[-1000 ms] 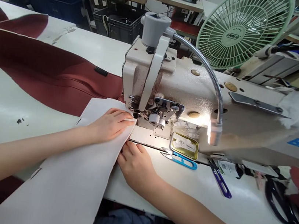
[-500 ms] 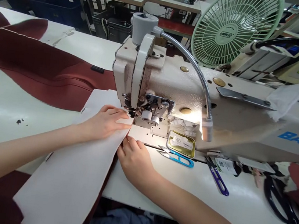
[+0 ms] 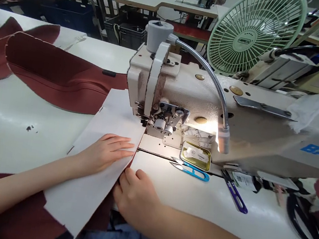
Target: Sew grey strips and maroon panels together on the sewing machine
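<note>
A white-backed panel (image 3: 83, 196), dark red on its underside, lies with its right edge running to the needle area of the sewing machine (image 3: 159, 121). My left hand (image 3: 107, 153) rests flat on the white side, fingers stretched toward that edge. Lower down the same edge, my right hand (image 3: 135, 193) is closed with its fingertips pinching the panel's border; the fingertips are partly hidden. More dark red material (image 3: 12, 215) hangs below the panel at the table's front. The panel's far end passes left of the machine head.
A shaped red piece (image 3: 61, 78) lies behind the panel. Right of the needle are a small tin (image 3: 196, 156), blue thread snips (image 3: 193, 172), purple snips (image 3: 235, 193) and black-handled scissors (image 3: 305, 223). A lamp on a bendable neck (image 3: 213, 73) and a green fan (image 3: 249, 37) stand behind.
The panel has advanced away from me past the needle. Both hands have shifted back toward me along it, farther from the machine head. The view has swung slightly left.
</note>
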{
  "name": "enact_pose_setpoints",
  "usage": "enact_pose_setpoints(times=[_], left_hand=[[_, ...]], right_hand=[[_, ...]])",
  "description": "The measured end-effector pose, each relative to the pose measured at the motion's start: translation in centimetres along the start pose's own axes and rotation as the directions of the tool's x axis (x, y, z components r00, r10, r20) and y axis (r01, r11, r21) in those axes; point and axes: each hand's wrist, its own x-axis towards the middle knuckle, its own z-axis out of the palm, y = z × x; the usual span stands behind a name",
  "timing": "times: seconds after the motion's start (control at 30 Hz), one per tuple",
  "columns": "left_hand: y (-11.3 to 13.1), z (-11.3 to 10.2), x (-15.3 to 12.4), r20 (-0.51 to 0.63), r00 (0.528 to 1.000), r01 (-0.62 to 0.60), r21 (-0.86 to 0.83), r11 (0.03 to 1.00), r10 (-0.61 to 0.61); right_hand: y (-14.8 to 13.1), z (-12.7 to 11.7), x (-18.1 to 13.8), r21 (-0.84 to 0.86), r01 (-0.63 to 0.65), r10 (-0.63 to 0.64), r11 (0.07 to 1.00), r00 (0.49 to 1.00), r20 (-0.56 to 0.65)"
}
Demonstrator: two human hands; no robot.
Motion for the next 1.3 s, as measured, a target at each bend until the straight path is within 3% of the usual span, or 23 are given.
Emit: enact_pose_setpoints(times=[0.4, 0.67, 0.8, 0.87, 0.93, 1.03, 1.13, 1.2, 1.3], left_hand=[[-2.7, 0.0, 2.7, -0.008, 0.999, -0.035, 0.007, 0.999, 0.035], [-3.4, 0.3, 3.5, -0.028, 0.998, -0.048, 0.022, 0.999, 0.049], [-3.4, 0.7, 3.0, -0.068, 0.995, -0.071, 0.023, 0.997, 0.072], [-3.5, 0.9, 2.9, -0.091, 0.993, -0.067, 0.016, 0.998, 0.069], [-3.6, 1.0, 2.8, -0.106, 0.993, -0.059, -0.001, 0.998, 0.059], [-3.7, 1.2, 2.6, -0.105, 0.993, -0.056, -0.024, 0.998, 0.053], [-3.7, 1.3, 2.6, -0.105, 0.993, -0.057, -0.023, 0.998, 0.055], [-3.7, 1.3, 2.7, -0.115, 0.992, -0.058, -0.018, 0.998, 0.056], [-3.6, 1.2, 2.7, -0.117, 0.991, -0.062, -0.019, 0.998, 0.059]], right_hand=[[3.6, -0.5, 1.3, -0.027, -0.043, 0.046, 0.999, 0.990, 0.132], [4.5, 0.6, 1.5, 0.004, -0.064, 0.063, 0.998, 0.992, 0.111], [4.6, -1.3, 0.1, 0.113, -0.118, 0.115, 0.987, 0.993, 0.033], [5.0, -2.8, -1.8, 0.177, -0.194, 0.201, 0.965, 0.979, -0.024], [5.7, -4.4, -4.9, 0.201, -0.354, 0.376, 0.914, 0.923, -0.086], [7.5, -6.1, -11.0, 0.172, -0.640, 0.663, 0.749, 0.726, -0.183], [9.6, -6.8, -17.2, 0.032, -0.806, 0.771, 0.591, 0.552, -0.317], [10.8, -6.7, -20.6, -0.058, -0.858, 0.788, 0.510, 0.493, -0.369], [11.9, -5.9, -23.9, -0.112, -0.869, 0.798, 0.482, 0.488, -0.353]])
